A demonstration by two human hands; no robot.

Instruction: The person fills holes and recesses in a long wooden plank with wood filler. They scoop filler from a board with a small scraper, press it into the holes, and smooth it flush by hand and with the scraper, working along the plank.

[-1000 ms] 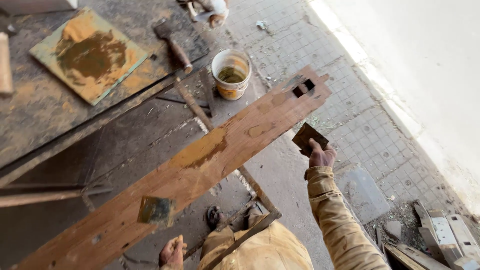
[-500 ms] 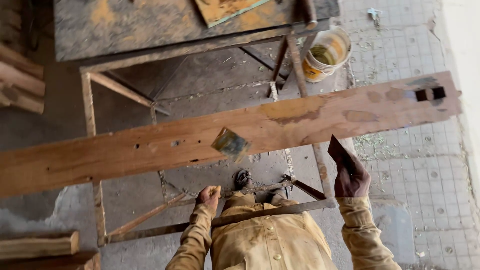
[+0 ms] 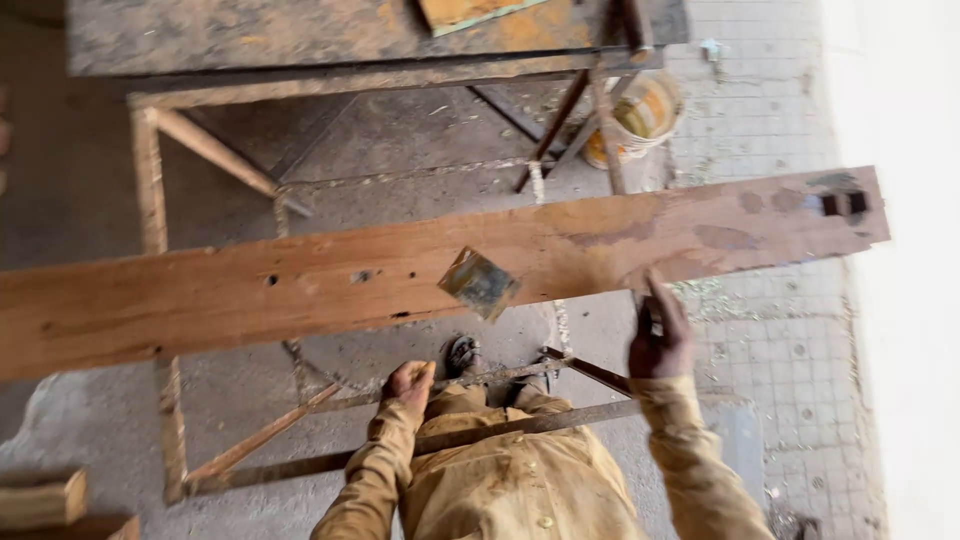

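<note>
One long plank [image 3: 330, 285] lies across the metal frame [image 3: 150, 200] just beyond my hands, its long axis running left to right, the right end tipped slightly up and away from me. That right end carries two small dark slots side by side, well past my right hand. A small square plate [image 3: 479, 284], greenish and tilted like a diamond, sits on the plank's near edge, between my two hands and a little ahead of them. My right hand [image 3: 660, 335] is raised to the plank's lower edge, fingers closed round a dark flat piece I cannot make out clearly. My left hand [image 3: 410, 382] is curled into a loose fist with nothing in it, near a frame bar, well short of the plank. One pale bucket [image 3: 640, 120] with a yellow band stands on the tiled floor [image 3: 770, 330] far beyond my right hand, behind the frame's legs. One worktable [image 3: 250, 35] stretches across beyond the plank; on it lies one flat board [image 3: 470, 10] smeared orange, its shape cut off at the edge. Two wood offcuts [image 3: 45, 500] lie stacked low to the left of my left hand. Both sleeves are tan.
</note>
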